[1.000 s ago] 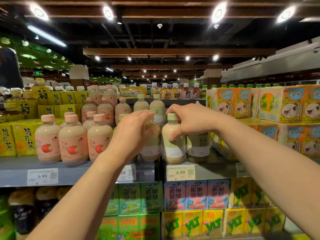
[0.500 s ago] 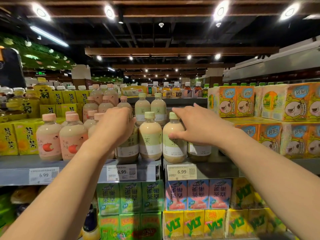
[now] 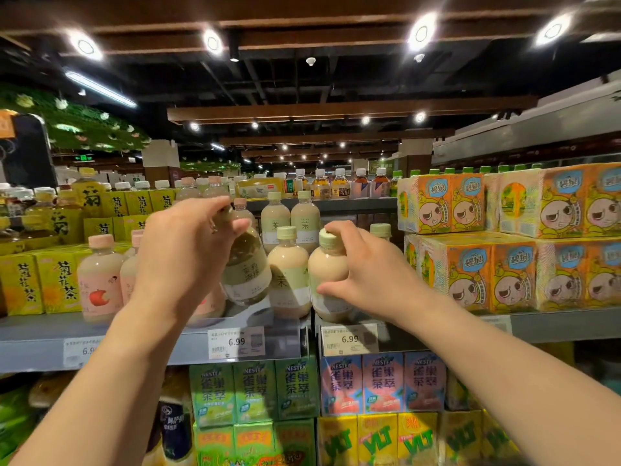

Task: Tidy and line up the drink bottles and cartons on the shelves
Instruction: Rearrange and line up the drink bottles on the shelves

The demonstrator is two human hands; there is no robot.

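Bottles of milky tea with pale green caps stand mid-frame on the grey shelf (image 3: 151,344). My left hand (image 3: 181,257) pinches a tilted greenish bottle (image 3: 247,274) by its neck; my right hand (image 3: 366,274) wraps fingers around a beige bottle (image 3: 327,274).

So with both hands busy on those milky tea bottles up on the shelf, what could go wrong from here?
The left hand holds the greenish, darker tea bottle by its neck, tilted and seemingly lifted; it might slip or bump the upright beige bottle with the pale green cap beside it. The right hand grips another beige bottle near the grey shelf's front edge; a nudge forward could tip it off.
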